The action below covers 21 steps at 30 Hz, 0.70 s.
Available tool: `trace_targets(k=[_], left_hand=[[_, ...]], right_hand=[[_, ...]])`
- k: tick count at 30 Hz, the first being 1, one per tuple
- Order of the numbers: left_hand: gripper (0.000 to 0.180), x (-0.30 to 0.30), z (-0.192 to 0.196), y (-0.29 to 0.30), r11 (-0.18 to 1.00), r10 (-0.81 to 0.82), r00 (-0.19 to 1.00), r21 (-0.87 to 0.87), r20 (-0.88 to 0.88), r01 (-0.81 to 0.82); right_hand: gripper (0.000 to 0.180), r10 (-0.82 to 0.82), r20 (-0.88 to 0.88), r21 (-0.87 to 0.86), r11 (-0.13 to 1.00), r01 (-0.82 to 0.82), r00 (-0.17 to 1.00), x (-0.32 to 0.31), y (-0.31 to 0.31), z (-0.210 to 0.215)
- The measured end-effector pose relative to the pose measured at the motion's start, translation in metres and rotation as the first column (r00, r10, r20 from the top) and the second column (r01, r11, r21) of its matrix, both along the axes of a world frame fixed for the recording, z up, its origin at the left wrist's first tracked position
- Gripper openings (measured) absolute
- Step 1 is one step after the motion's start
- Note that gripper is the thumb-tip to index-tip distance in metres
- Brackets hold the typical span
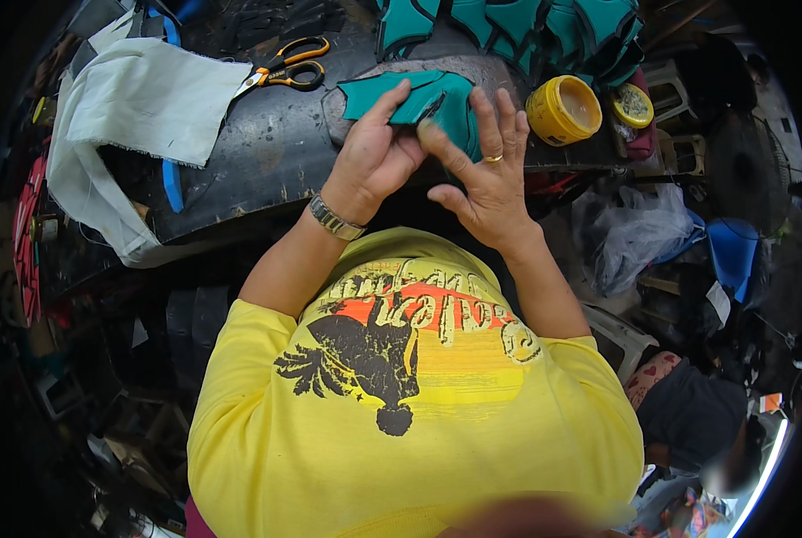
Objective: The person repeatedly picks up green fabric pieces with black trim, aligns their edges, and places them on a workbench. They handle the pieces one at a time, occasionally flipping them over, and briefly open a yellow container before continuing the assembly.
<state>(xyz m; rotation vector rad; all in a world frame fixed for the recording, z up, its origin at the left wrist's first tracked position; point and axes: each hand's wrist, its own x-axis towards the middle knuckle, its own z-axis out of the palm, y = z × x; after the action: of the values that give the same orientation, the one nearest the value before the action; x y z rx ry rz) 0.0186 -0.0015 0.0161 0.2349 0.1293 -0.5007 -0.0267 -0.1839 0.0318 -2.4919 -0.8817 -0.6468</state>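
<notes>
A teal cut piece of soft material (419,97) with a black underside lies on the dark worktable (266,152). My left hand (376,152), with a metal watch at the wrist, pinches its near edge between thumb and fingers. My right hand (483,166), wearing a ring, presses on the same piece from the right with spread fingers. Both hands are folding or pressing its edge.
Orange-handled scissors (284,67) lie at the back left, beside a white cloth (141,108). An open yellow pot (562,109) and its lid (632,105) stand to the right. A stack of teal pieces (544,36) is behind. Clutter and another person (697,412) sit at lower right.
</notes>
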Motion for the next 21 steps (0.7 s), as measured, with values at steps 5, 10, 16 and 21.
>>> trace_targets(k=[5,10,16,21], left_hand=[[0.031,-0.011,0.009,-0.002,0.968,0.061,0.994,0.238,0.095,-0.082],[0.034,-0.019,0.017,0.004,0.894,-0.024,0.981,0.443,0.195,-0.066],[0.041,-0.022,0.016,0.009,0.882,-0.101,0.938,0.465,0.332,-0.070],[0.057,-0.023,0.016,0.007,0.873,-0.065,0.916,0.467,0.396,-0.140]], right_hand=[[0.066,0.281,0.062,0.488,0.829,-0.275,0.958,0.000,-0.012,0.013],[0.070,0.299,-0.251,0.847,0.529,0.059,0.921,0.016,-0.014,0.024],[0.078,0.470,-0.479,0.845,0.475,0.245,0.742,0.014,-0.007,0.019],[0.077,0.458,-0.433,0.872,0.431,0.232,0.776,0.015,-0.002,0.016]])
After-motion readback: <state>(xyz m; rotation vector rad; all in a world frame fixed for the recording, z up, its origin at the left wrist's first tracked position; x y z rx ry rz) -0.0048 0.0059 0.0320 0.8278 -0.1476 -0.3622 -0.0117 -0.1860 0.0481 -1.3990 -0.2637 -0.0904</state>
